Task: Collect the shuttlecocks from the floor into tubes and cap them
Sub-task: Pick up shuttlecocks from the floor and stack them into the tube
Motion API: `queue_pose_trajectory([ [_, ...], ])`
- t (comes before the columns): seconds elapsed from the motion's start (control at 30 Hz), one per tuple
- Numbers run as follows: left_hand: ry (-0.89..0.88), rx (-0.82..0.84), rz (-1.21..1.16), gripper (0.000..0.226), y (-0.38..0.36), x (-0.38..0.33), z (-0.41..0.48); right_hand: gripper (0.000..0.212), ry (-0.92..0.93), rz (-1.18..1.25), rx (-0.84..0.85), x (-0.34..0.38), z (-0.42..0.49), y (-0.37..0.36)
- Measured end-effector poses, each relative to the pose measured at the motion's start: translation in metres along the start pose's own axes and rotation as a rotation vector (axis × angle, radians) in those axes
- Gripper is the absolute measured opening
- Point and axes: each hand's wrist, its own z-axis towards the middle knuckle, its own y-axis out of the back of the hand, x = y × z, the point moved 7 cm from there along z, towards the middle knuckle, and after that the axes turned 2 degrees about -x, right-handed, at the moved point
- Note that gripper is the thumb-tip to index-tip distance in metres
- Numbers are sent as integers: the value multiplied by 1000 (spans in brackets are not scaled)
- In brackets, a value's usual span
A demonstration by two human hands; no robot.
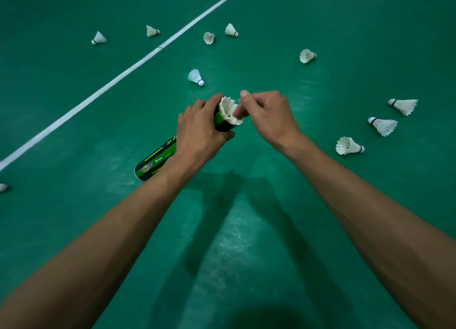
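My left hand (201,128) grips a black and green shuttlecock tube (158,161) near its open end, tilted with the mouth pointing away from me. A white feather shuttlecock (228,109) sticks out of that mouth. My right hand (267,115) pinches its feather skirt, fingers curled at the tube's rim. Several more white shuttlecocks lie scattered on the green floor: one just beyond the hands (195,77), others to the right (349,146) (383,126) (404,106) and farther back (307,56) (209,38). No cap is visible.
A white court line (118,77) runs diagonally across the green floor from lower left to upper right. Two shuttlecocks (98,38) (152,31) lie beyond it, and one (3,187) sits at the left edge. My shadow falls on the floor below my arms.
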Motion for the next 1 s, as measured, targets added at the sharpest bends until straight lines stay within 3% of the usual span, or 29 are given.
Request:
queue_pose_trajectory([
  [0.17, -12, 29, 56, 80, 6, 5, -9, 65, 34, -357, 257, 23, -12, -27],
  [0.33, -13, 27, 66, 75, 15, 10, -17, 59, -30, -235, 600, 31, -30, -58],
  [0.53, -72, 20, -31, 79, 27, 2, -21, 69, -260, -54, 713, 26, -36, -66],
  [0.73, -103, 12, -4, 76, 32, 4, -18, 62, -226, -44, 721, 32, -37, -69],
  [0.83, -86, 3, 15, 80, 29, 7, -16, 53, -180, -18, 526, 32, -21, -56],
  [0.9, -74, -2, 43, 84, 28, 10, -15, 60, -245, 68, 399, 25, -10, -41],
  [1.0, -66, 2, 60, 89, 30, 15, -17, 64, -303, 119, 478, 17, -12, -38],
])
